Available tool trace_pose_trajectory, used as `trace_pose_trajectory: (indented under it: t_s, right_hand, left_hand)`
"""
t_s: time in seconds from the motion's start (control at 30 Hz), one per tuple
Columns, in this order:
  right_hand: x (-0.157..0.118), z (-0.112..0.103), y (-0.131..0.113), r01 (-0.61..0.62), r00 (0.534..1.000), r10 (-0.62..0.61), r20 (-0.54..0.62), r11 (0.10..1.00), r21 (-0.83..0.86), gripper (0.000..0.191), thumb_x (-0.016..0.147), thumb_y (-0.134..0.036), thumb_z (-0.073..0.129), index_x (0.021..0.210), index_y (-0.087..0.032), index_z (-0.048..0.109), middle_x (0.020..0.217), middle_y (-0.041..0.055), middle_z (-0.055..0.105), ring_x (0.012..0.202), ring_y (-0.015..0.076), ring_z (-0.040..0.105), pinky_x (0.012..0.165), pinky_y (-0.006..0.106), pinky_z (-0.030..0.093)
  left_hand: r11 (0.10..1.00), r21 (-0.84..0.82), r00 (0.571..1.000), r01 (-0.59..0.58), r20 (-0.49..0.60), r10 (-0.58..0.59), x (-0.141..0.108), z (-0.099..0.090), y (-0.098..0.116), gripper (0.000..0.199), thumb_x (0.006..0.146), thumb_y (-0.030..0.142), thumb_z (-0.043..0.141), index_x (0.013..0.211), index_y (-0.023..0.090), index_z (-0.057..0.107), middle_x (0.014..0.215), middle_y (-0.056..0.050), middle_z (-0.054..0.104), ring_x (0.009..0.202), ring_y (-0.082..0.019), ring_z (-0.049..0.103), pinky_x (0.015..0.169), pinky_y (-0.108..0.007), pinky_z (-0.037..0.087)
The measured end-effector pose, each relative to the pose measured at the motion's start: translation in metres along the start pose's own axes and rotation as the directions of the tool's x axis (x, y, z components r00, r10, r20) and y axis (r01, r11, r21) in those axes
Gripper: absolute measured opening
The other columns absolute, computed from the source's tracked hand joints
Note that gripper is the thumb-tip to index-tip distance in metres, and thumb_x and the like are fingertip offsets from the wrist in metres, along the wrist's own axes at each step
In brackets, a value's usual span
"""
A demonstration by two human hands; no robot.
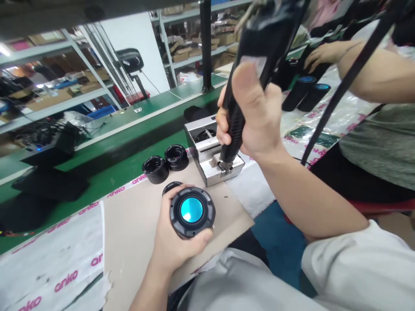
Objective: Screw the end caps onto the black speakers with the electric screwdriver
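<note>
Round speaker unit (191,211) grasped in left hand (177,242)

Held above beige cardboard sheet (129,242), fingers wrapped around its rim. Black electric screwdriver (235,116) clenched in right hand (256,112), tip on steel jig (207,149). Two black rings (155,169) lying just beside.

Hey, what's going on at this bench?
A person's right hand grips a black electric screwdriver, its tip down on a silver metal jig. Their left hand holds a round black speaker part with a blue centre above a cardboard sheet, near two black rings. A co-worker's hand is beside dark cylinders.
</note>
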State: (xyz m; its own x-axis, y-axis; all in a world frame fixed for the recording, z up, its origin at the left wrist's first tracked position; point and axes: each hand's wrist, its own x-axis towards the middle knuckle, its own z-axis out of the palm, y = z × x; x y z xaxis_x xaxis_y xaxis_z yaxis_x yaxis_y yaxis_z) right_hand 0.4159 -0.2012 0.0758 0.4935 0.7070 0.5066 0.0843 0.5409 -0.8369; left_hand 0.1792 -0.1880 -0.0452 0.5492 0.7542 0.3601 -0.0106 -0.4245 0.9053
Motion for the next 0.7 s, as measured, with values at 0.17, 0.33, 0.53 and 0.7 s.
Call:
trace_pose_trajectory:
  t_s: [0.17, 0.33, 0.53, 0.7]
  right_hand:
    - [-0.005, -0.001, 0.029, -0.038, 0.999, 0.038, 0.005, 0.999, 0.015, 0.07, 0.082, -0.086, 0.076, 0.07, -0.023, 0.046, 0.053, -0.0049, 0.048, 0.04, 0.0101, 0.044, 0.038, 0.029, 0.03]
    - [-0.005, -0.005, 0.034, -0.05, 0.999, 0.05, 0.005, 0.998, 0.039, 0.071, 0.081, -0.083, 0.079, 0.067, -0.022, 0.045, 0.051, -0.0047, 0.048, 0.038, 0.0095, 0.045, 0.035, 0.028, 0.028]
    - [-0.008, -0.014, 0.023, -0.098, 0.995, 0.096, 0.021, 0.988, 0.118, 0.065, 0.078, -0.08, 0.083, 0.072, -0.021, 0.059, 0.051, -0.0024, 0.052, 0.033, 0.013, 0.044, 0.029, 0.03, 0.032]
    - [-0.01, 0.015, -0.048, 0.011, 0.998, -0.021, 0.054, 0.985, 0.172, 0.059, 0.094, -0.078, 0.068, 0.079, -0.022, 0.056, 0.055, -0.0059, 0.047, 0.045, 0.0103, 0.046, 0.039, 0.027, 0.04]
  left_hand:
    - [0.999, -0.018, 0.999, -0.037, -0.012, 0.037, 0.0, 0.001, 0.0, 0.079, 0.07, 0.045, 0.099, 0.137, 0.023, 0.062, 0.137, -0.014, 0.072, 0.121, -0.034, 0.077, 0.101, -0.044, 0.063]
    - [0.998, -0.046, 0.999, -0.034, -0.006, 0.033, -0.001, 0.001, -0.001, 0.081, 0.071, 0.046, 0.1, 0.138, 0.022, 0.061, 0.138, -0.014, 0.072, 0.121, -0.032, 0.077, 0.1, -0.041, 0.063]
    - [0.998, -0.04, 0.999, -0.041, -0.025, 0.04, -0.002, 0.001, -0.006, 0.083, 0.07, 0.046, 0.101, 0.139, 0.023, 0.061, 0.138, -0.012, 0.072, 0.123, -0.032, 0.075, 0.105, -0.042, 0.061]
    - [0.999, -0.023, 0.998, -0.042, -0.046, 0.041, -0.002, 0.003, -0.012, 0.084, 0.07, 0.049, 0.099, 0.139, 0.022, 0.059, 0.137, -0.013, 0.069, 0.125, -0.034, 0.073, 0.109, -0.046, 0.058]
